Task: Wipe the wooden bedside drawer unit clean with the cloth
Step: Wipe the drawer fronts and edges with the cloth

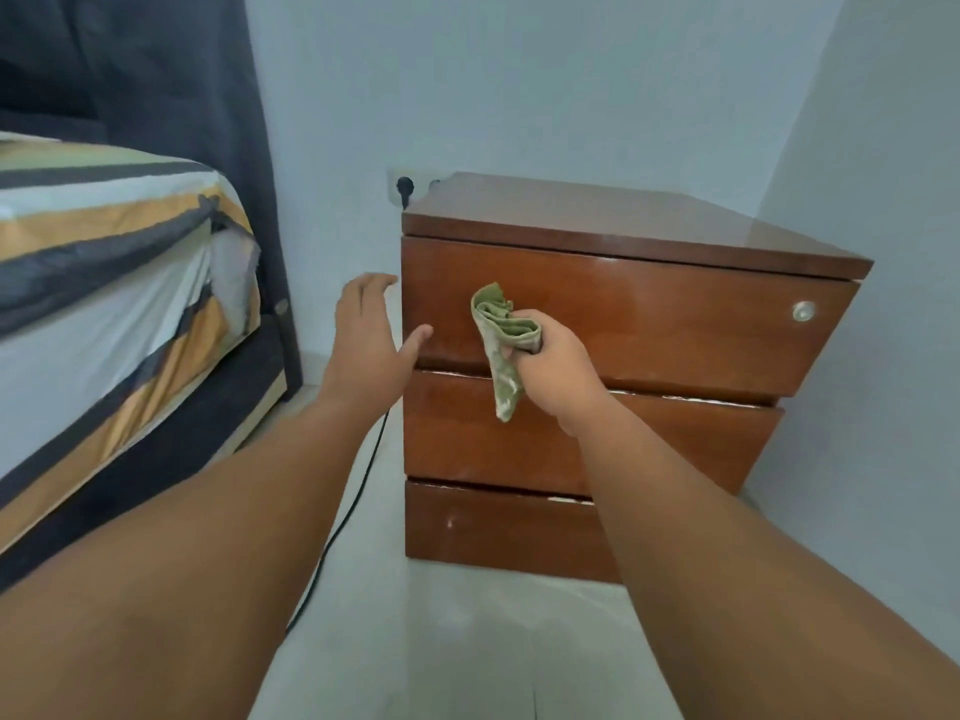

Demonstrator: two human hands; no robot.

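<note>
1. Drawer unit. I see the wooden bedside drawer unit (649, 324) standing on the pale floor (467, 641) in the corner of the room, three drawer fronts stacked under a glossy top. The top drawer (675, 319) carries a small round metal lock (803, 311) near its right end.

2. Right hand. My right hand (558, 371) is fisted, its grip clamped on a green cloth (501, 340). The bunched cloth sits above and left of the knuckles, in front of the left half of the top drawer front; whether it presses on the wood I cannot tell. A loose tail of the cloth hangs below the fist, over the seam between the top drawer and the middle drawer (519, 433).

3. Left hand. My left hand (371, 337) is open, fingers spread apart and holding nothing. It lies at the unit's left front edge, with the thumb tip over the lower left corner of the top drawer and the fingers reaching past the left side.

4. Surroundings. A bed (104, 283) with a striped sheet stands well to the left. A black plug (404, 188) sits in the wall socket just behind the unit's rear left corner, and a black cable (343, 527) runs along the floor beside the unit.
</note>
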